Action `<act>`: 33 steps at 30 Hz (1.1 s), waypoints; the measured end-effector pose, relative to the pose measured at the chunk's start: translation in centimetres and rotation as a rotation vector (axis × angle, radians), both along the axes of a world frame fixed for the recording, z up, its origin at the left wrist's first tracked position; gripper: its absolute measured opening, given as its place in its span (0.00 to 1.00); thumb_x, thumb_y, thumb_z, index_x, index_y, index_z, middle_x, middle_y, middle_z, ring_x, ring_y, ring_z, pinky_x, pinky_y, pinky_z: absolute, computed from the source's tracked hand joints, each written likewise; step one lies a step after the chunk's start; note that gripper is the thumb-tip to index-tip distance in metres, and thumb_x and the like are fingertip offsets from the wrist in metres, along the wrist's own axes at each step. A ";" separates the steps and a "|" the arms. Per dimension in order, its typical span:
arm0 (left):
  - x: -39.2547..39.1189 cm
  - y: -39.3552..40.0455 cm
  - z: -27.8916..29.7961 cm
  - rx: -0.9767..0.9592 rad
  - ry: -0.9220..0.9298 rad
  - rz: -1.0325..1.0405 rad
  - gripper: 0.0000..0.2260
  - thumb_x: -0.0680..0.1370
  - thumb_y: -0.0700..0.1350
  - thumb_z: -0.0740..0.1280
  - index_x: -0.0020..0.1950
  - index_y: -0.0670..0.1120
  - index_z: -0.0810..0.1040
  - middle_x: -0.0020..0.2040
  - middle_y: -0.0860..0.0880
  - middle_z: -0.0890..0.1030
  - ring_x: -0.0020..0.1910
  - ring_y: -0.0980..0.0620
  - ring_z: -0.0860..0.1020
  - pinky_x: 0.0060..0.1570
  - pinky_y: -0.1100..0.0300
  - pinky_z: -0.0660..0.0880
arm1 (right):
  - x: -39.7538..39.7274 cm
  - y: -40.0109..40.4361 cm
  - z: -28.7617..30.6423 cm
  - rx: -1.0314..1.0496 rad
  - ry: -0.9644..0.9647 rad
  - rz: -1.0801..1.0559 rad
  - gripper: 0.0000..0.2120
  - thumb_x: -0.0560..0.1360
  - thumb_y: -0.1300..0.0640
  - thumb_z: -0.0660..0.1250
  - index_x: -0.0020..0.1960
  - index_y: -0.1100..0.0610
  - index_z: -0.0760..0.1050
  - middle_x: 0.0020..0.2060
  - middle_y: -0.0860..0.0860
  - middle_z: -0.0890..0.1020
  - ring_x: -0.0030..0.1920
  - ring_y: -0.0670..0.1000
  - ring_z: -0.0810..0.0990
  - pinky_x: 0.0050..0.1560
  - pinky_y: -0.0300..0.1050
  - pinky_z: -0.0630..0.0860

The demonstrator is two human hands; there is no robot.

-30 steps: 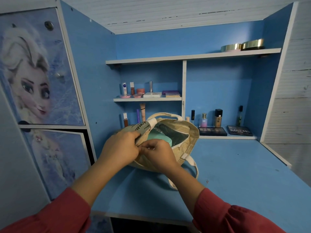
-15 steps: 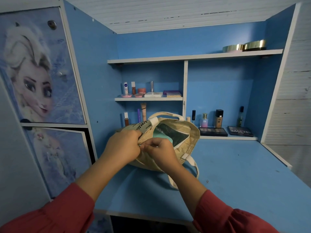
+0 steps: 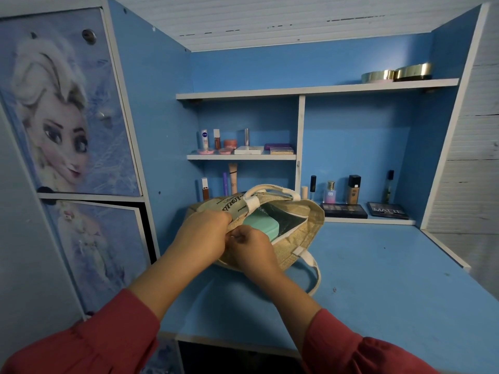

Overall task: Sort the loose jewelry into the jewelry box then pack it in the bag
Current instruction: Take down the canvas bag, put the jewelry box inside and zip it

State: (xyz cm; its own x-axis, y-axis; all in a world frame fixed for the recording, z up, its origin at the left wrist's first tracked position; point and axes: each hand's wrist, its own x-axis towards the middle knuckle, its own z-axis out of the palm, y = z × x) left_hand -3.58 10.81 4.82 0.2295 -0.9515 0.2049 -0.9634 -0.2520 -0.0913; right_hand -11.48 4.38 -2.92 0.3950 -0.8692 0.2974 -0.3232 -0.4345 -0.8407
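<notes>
Blue desk (image 3: 378,279): both hands' fingers pinch bag (image 3: 305,233) edge; palette (image 3: 387,210) reads "MATTE".

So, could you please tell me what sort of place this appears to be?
Most likely a child's bedroom vanity or desk nook: a blue desk with shelves of cosmetics, eyeshadow palettes, and cupboard doors bearing a cartoon princess picture. A person is handling a woven bag there.
</notes>
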 end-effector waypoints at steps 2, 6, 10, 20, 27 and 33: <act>0.1 0.1 0.0 0.025 0.006 0.019 0.22 0.76 0.38 0.63 0.70 0.49 0.70 0.58 0.45 0.78 0.54 0.46 0.78 0.47 0.58 0.73 | -0.4 -0.3 -0.2 0.010 -0.009 -0.037 0.10 0.74 0.55 0.64 0.35 0.45 0.75 0.41 0.44 0.82 0.46 0.49 0.79 0.48 0.47 0.77; 0.9 0.6 -0.4 -0.011 0.048 -0.004 0.25 0.73 0.34 0.64 0.68 0.50 0.72 0.57 0.45 0.78 0.52 0.45 0.78 0.48 0.56 0.76 | -1.8 -1.7 -0.8 0.059 -0.042 -0.094 0.10 0.75 0.57 0.64 0.38 0.46 0.77 0.37 0.39 0.79 0.45 0.46 0.77 0.45 0.43 0.73; 0.8 0.7 -0.4 -0.008 0.062 -0.032 0.26 0.72 0.35 0.66 0.68 0.51 0.72 0.58 0.45 0.78 0.53 0.46 0.77 0.48 0.55 0.76 | -2.4 -2.5 -1.0 0.059 -0.064 -0.130 0.09 0.75 0.56 0.65 0.37 0.46 0.78 0.39 0.41 0.81 0.45 0.45 0.77 0.43 0.43 0.74; 0.8 0.3 -0.5 -0.076 0.046 -0.067 0.25 0.72 0.31 0.61 0.65 0.51 0.77 0.54 0.47 0.79 0.48 0.48 0.78 0.46 0.55 0.78 | -4.7 -5.3 -1.4 0.114 -0.058 -0.316 0.06 0.76 0.54 0.64 0.47 0.52 0.80 0.40 0.47 0.81 0.43 0.50 0.78 0.45 0.50 0.78; 0.9 -0.1 -0.2 -0.031 0.050 -0.075 0.23 0.72 0.31 0.61 0.63 0.51 0.78 0.49 0.48 0.80 0.46 0.50 0.78 0.45 0.57 0.77 | -6.3 -7.1 -1.9 0.143 -0.053 -0.400 0.04 0.77 0.53 0.65 0.46 0.52 0.77 0.40 0.48 0.79 0.45 0.52 0.78 0.46 0.49 0.76; 1.1 0.0 -0.2 -0.029 0.036 -0.091 0.21 0.71 0.31 0.60 0.59 0.48 0.79 0.38 0.51 0.73 0.41 0.51 0.75 0.39 0.59 0.72 | -7.0 -9.0 -1.8 0.130 -0.008 -0.484 0.06 0.77 0.52 0.64 0.42 0.50 0.74 0.42 0.51 0.80 0.46 0.55 0.78 0.45 0.48 0.75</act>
